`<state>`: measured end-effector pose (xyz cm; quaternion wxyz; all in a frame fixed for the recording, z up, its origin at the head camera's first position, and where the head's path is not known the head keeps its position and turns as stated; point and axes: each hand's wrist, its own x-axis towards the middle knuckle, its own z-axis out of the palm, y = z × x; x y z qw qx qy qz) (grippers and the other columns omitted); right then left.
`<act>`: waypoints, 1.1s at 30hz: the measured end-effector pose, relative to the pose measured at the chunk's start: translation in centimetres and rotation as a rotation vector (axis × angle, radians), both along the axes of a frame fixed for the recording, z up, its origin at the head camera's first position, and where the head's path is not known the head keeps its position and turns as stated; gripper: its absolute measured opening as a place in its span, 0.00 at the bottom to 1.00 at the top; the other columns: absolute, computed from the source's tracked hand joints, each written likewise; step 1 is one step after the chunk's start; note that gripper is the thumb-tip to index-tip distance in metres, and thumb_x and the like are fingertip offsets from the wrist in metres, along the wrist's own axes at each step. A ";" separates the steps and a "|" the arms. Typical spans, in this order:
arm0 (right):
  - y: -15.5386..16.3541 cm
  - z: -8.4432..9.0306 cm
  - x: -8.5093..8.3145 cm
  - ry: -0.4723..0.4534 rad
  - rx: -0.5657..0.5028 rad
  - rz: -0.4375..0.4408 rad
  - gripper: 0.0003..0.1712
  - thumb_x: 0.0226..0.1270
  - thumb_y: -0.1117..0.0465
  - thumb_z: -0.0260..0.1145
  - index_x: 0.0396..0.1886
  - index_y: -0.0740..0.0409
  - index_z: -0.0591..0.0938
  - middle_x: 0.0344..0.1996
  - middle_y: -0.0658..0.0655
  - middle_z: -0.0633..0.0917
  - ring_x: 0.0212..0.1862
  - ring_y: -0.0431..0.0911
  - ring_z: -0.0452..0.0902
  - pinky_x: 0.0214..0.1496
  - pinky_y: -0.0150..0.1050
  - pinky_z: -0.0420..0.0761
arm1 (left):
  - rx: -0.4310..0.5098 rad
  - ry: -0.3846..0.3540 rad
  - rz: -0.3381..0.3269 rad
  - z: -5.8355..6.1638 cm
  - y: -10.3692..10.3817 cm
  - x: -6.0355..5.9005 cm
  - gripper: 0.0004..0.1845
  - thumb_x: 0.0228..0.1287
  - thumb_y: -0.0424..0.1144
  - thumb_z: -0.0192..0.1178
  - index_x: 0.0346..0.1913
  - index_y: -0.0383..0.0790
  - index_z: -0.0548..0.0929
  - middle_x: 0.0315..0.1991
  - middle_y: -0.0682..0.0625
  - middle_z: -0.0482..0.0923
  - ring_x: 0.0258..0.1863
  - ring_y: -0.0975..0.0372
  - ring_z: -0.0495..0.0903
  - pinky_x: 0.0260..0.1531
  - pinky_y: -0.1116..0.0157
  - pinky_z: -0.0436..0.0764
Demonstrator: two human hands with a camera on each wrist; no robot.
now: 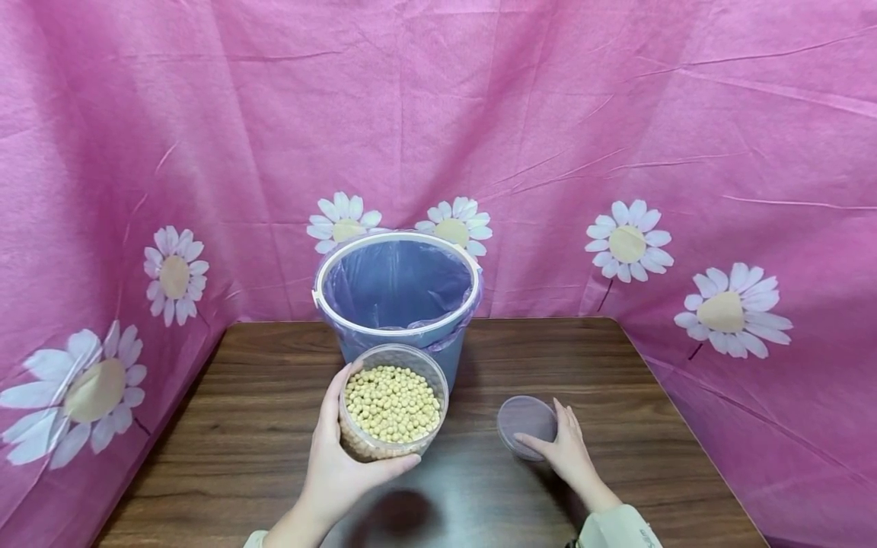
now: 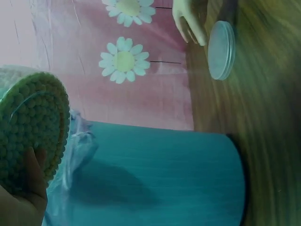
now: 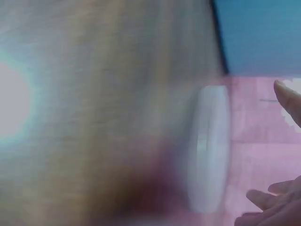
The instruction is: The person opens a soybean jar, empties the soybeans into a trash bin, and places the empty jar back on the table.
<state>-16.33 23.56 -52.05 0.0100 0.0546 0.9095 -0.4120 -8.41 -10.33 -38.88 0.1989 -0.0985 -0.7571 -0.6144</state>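
My left hand (image 1: 346,468) grips a clear round plastic jar (image 1: 366,449) from its left and near sides, thumb along the near wall. Pale yellow soybeans (image 1: 393,403) fill much of the jar, whose mouth is uncovered. It is held up off the table, just in front of the bucket (image 1: 455,354), and overlaps its near side in the head view. A round translucent lid (image 1: 524,418) lies on the table to the right. Close over its right side is my right hand (image 1: 569,453), thumb and fingers spread; a gap shows between hand and lid (image 2: 222,51) in the left wrist view.
The blue-grey bucket has a white rim ring (image 1: 397,332) and a purple plastic liner (image 1: 438,285) inside. It stands toward the back of the brown wooden table (image 1: 260,396). Pink cloth (image 1: 534,114) with white daisies hangs behind and on both sides.
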 end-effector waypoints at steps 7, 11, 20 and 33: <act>-0.8 3.3 -1.0 0.017 -0.099 0.013 0.57 0.62 0.45 0.70 0.77 0.68 0.51 0.74 0.71 0.59 0.76 0.67 0.50 0.76 0.62 0.54 | -0.037 0.006 0.015 1.3 -0.6 0.0 0.69 0.22 0.37 0.88 0.75 0.57 0.59 0.68 0.50 0.69 0.63 0.66 0.70 0.60 0.78 0.67; -1.4 5.2 -1.7 0.047 -0.217 0.056 0.53 0.66 0.47 0.68 0.78 0.66 0.50 0.74 0.68 0.61 0.77 0.63 0.50 0.78 0.58 0.54 | -0.049 0.030 0.001 2.2 -0.9 0.1 0.69 0.22 0.36 0.87 0.75 0.56 0.58 0.69 0.50 0.68 0.64 0.66 0.69 0.63 0.77 0.66; -2.9 9.3 -3.3 0.145 -0.280 0.125 0.46 0.70 0.53 0.65 0.77 0.65 0.54 0.68 0.66 0.73 0.65 0.61 0.73 0.69 0.54 0.71 | -0.025 0.043 -0.036 4.2 -1.5 -0.1 0.69 0.22 0.33 0.87 0.75 0.58 0.58 0.71 0.53 0.65 0.66 0.66 0.67 0.65 0.76 0.65; -4.7 14.5 -5.2 0.285 -0.273 0.260 0.38 0.70 0.60 0.64 0.75 0.63 0.60 0.61 0.65 0.80 0.61 0.56 0.77 0.55 0.21 0.73 | -0.029 0.139 -0.005 6.2 -2.1 -1.3 0.68 0.20 0.29 0.86 0.74 0.53 0.61 0.69 0.44 0.67 0.65 0.64 0.68 0.65 0.75 0.65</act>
